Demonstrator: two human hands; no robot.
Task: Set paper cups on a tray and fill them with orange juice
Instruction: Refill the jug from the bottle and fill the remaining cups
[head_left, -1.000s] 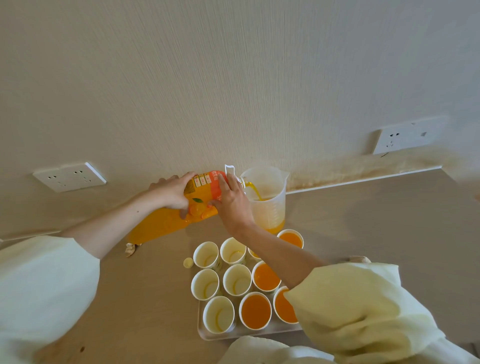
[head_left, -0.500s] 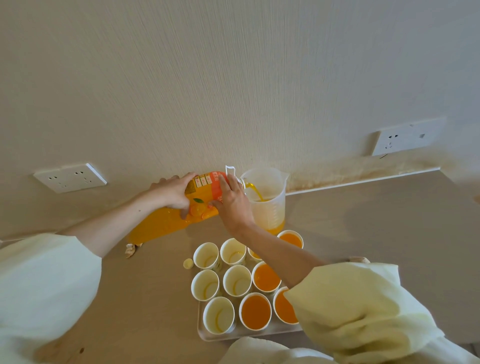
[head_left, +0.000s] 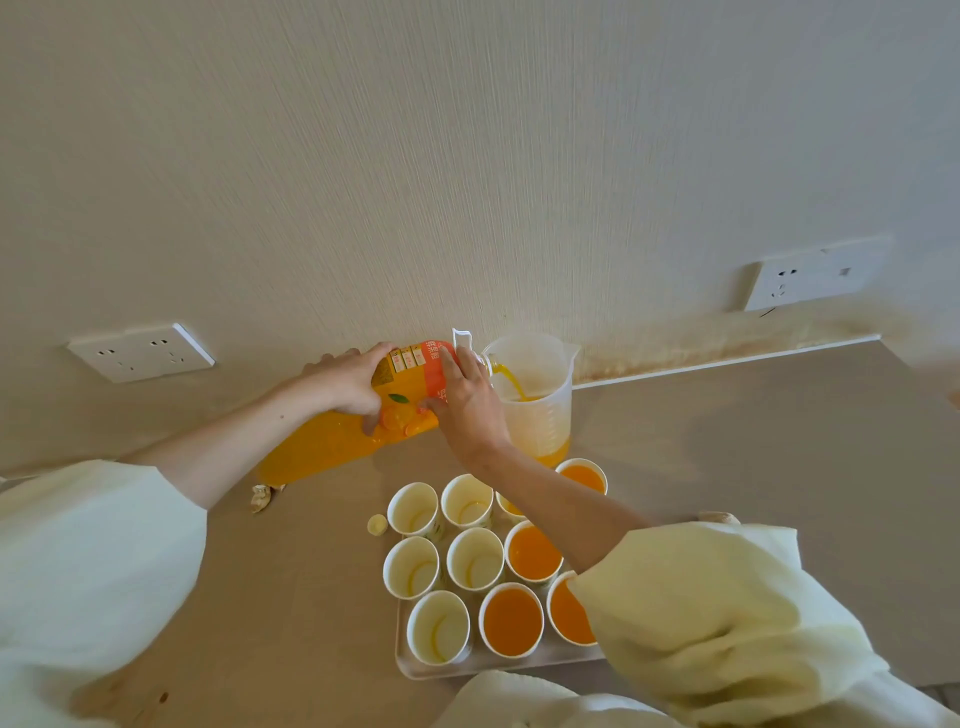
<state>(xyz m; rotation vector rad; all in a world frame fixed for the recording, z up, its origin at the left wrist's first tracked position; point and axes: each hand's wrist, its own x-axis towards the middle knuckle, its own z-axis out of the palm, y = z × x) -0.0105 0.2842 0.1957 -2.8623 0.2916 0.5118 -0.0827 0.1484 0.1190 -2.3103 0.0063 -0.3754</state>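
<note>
A large orange juice bottle (head_left: 332, 441) lies tilted, its neck over a clear measuring jug (head_left: 535, 410) by the wall. A stream of juice runs into the jug, which has a little juice at the bottom. My left hand (head_left: 348, 384) grips the bottle at its label; my right hand (head_left: 467, 405) grips it near the neck. In front, a white tray (head_left: 410, 662) carries several paper cups. Those on the right, such as one cup (head_left: 511, 621), hold juice; the left ones, like the near cup (head_left: 439, 626), are empty. My right forearm hides part of two cups.
A small yellow bottle cap (head_left: 377, 524) lies on the beige counter (head_left: 753, 441) left of the tray. A crumpled scrap (head_left: 262, 499) lies under the bottle's base. Wall sockets sit at the left (head_left: 140, 353) and right (head_left: 810, 278). A small beige object (head_left: 719, 517) peeks over my right sleeve.
</note>
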